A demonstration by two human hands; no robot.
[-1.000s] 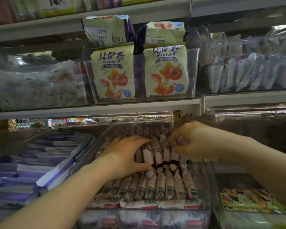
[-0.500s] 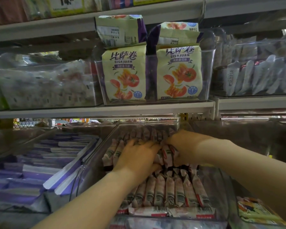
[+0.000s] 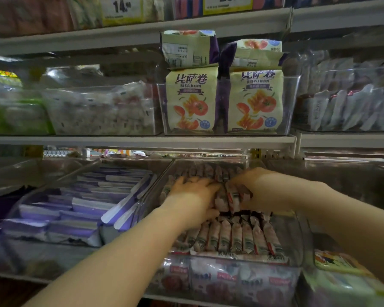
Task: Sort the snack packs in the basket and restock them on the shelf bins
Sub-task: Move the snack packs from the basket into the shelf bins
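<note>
Below the mid shelf, the middle clear bin is crammed with small pinkish packs stood in tight rows, way too many to be counted. The left hand is laid flat on them, and a small bunch is gripped by the right hand. Four Bisajuan bags are parked above.

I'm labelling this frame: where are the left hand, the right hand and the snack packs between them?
left hand (image 3: 193,191), head view, back of the hand.
right hand (image 3: 261,187), head view, back of the hand.
snack packs (image 3: 232,197), head view, wrapper of one upright pack.
</note>
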